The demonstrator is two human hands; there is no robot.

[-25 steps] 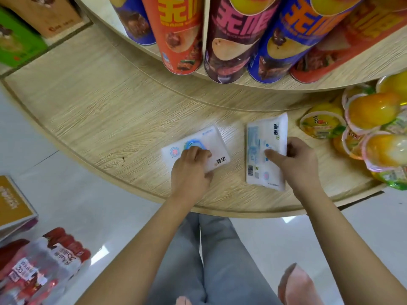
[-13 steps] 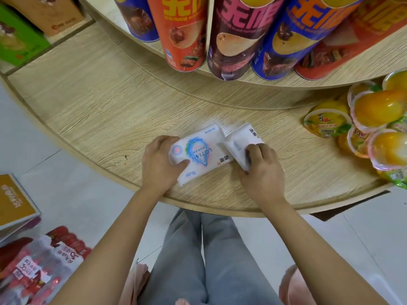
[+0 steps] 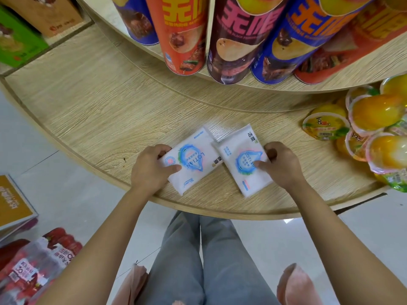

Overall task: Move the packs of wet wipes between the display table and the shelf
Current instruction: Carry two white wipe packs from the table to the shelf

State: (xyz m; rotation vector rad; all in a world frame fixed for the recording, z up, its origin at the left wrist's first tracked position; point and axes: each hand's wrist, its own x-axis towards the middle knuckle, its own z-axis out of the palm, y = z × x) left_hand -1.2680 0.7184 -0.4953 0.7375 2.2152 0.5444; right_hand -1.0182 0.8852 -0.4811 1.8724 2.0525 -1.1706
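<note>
1. Two white packs of wet wipes lie flat, printed side up, on the curved wooden bench [image 3: 92, 111], near its front edge and in front of the person.
2. The left hand [image 3: 152, 170] is closed on the left pack [image 3: 193, 160] at its near left corner, thumb on top and fingers curled at the edge.
3. The right hand [image 3: 280, 165] is clamped on the right pack [image 3: 242, 159], thumb pressed on its blue emblem and fingers wrapped round its right edge.
4. The packs meet at their inner corners, and the right one seems to overlap the left slightly.
5. To lift them well, each hand would likely need fingers slid fully under its soft pack, as the film may sag or slip from a corner pinch.
6. Parting the packs first should stop one dragging the other.
7. Jelly cups [image 3: 372, 133] sit on the bench to the right, and crisp tubes [image 3: 229, 40] stand on the shelf tier above, so the lift should rise clear of both.
8. Half a second earlier the right pack was tilted, half hidden under the right hand; now it lies flat, face up, and the left hand has shifted right onto its pack.
</note>
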